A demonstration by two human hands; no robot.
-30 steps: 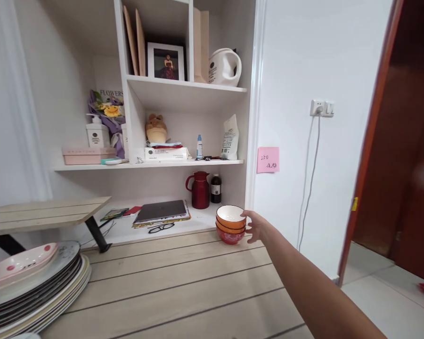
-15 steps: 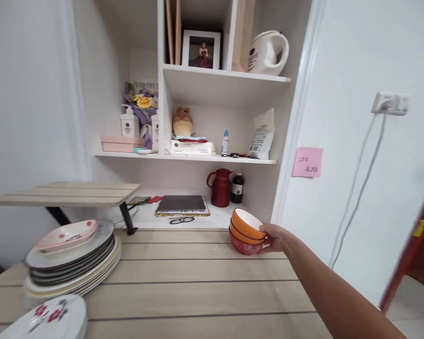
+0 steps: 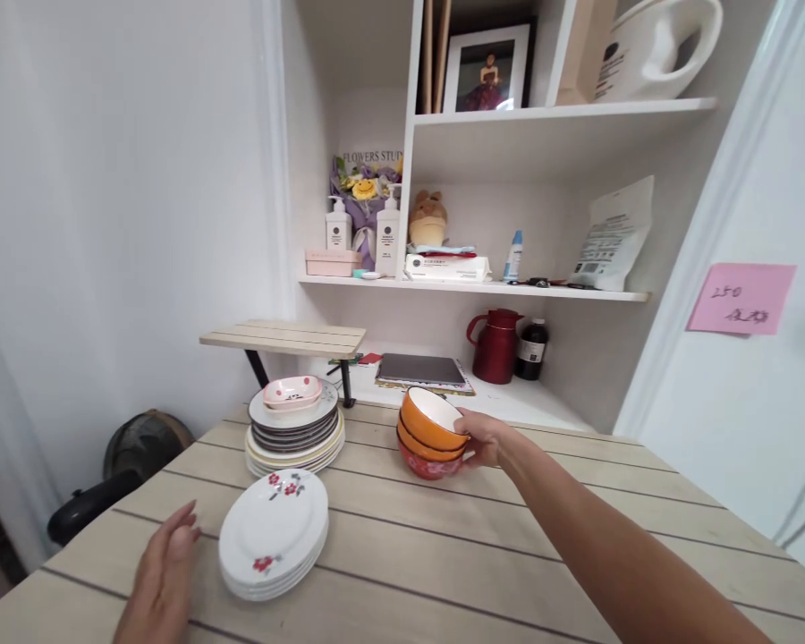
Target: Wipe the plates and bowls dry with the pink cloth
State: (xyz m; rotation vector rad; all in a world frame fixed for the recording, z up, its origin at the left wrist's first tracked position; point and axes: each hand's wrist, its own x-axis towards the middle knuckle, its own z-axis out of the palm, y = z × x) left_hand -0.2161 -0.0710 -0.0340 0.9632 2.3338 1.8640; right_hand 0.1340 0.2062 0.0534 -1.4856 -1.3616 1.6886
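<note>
My right hand [image 3: 479, 438] grips a stack of bowls [image 3: 430, 438] from its right side, thumb at the rim of the top one. Two orange bowls with white insides sit nested in a red patterned bowl [image 3: 427, 466]; the stack tilts slightly. Whether its base touches the table I cannot tell. My left hand [image 3: 165, 572] is at the lower left, fingers stretched out, holding nothing. Just right of it lies a pile of white plates [image 3: 275, 528] with red flowers. Behind stands a taller plate stack [image 3: 295, 434] topped by a pink-spotted dish [image 3: 292, 391].
A small raised wooden stand [image 3: 285, 337] is behind the plates on the slatted table [image 3: 376, 555]. On the white ledge are a closed laptop [image 3: 421, 368], a red jug [image 3: 496, 347] and a dark bottle [image 3: 531, 349]. A black fan-like object [image 3: 146, 443] stands beyond the left edge.
The view has swung left. My right hand has carried the bowls left, nearer the plate stacks. My left hand has come into view beside the flowered plates.
</note>
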